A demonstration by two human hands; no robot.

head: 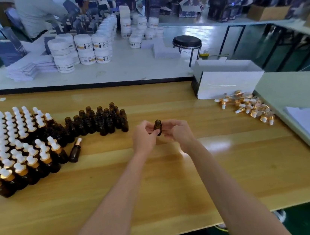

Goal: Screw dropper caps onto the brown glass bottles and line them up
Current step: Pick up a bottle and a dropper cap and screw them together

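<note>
Forearms stretched forward over a wooden table (pixel 159 185), bare and converging at its middle. Left hand (pixel 144 137) raised just above the tabletop, thumb and fingertips pinching an uncapped brown bottle (pixel 158 127), upright, mouth open to the camera. Right hand (pixel 180 131) set close against the bottle's other side, wrist bent inward, fingers curled toward it; too blurred to tell whether gripping the glass or anything else. To the left, capped bottles (pixel 16 147) massed in close rows with white bulbs up, one fallen bottle (pixel 75 150) lying on its side at their edge. Just beyond, open bottles (pixel 95 121) standing in a tight cluster. Far right, loose dropper caps (pixel 247 107) heaped near a white box (pixel 228 83), well apart from both hands.
</note>
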